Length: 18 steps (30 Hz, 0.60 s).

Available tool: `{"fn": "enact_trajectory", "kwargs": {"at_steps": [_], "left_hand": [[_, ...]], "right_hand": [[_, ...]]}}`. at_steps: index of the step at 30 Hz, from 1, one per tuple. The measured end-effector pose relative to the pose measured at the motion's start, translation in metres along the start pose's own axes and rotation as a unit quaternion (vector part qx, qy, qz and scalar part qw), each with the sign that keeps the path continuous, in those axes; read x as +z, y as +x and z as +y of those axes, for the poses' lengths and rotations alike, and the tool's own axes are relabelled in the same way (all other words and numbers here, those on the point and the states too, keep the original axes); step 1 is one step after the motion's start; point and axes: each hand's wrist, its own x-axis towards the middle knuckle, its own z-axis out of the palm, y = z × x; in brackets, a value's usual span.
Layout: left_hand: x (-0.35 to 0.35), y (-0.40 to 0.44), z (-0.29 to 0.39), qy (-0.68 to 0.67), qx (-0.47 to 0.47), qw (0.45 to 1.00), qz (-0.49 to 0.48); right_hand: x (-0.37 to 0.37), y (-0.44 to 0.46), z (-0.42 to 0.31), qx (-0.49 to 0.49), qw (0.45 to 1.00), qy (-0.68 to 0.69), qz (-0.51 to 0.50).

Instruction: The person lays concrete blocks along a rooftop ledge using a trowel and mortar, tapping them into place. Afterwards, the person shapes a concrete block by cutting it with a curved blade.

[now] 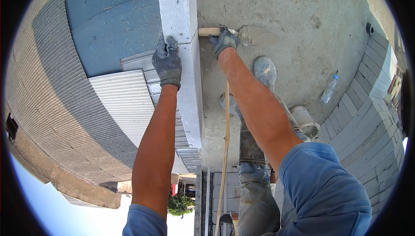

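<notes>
Both my hands wear dark grey work gloves. My left hand is at the outer edge of the white block wall top, its fingers curled; whether they hold anything is hidden. On the wall's inner side, my right hand is closed around a tool with a pale wooden handle. The handle's end points at the wall, and the tool's far end lies beside a patch of wet mortar on the concrete floor.
A long wooden stick slants beside my legs. A plastic bottle lies on the floor at the right, and a white bucket stands near my feet. Corrugated roofing and a blue roof lie beyond the wall.
</notes>
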Motion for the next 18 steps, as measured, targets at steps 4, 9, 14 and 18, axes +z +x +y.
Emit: {"fn": "enact_trajectory", "kwargs": {"at_steps": [4, 9, 14, 18], "left_hand": [[-0.002, 0.003, -0.001, -0.005, -0.018, 1.0, -0.02], [0.0, 0.008, -0.015, 0.02, 0.055, 0.998, 0.0], [-0.003, 0.008, -0.008, 0.053, -0.01, 0.998, -0.019], [-0.005, 0.009, -0.009, 0.088, 0.028, 0.996, -0.017]], "right_hand": [[-0.006, -0.004, -0.012, -0.066, 0.997, 0.005, 0.026], [0.012, -0.017, 0.008, -0.08, 0.996, -0.011, 0.04], [-0.012, -0.009, -0.016, -0.08, 0.991, -0.088, -0.057], [-0.049, -0.038, -0.054, -0.221, 0.944, -0.188, -0.158]]}}
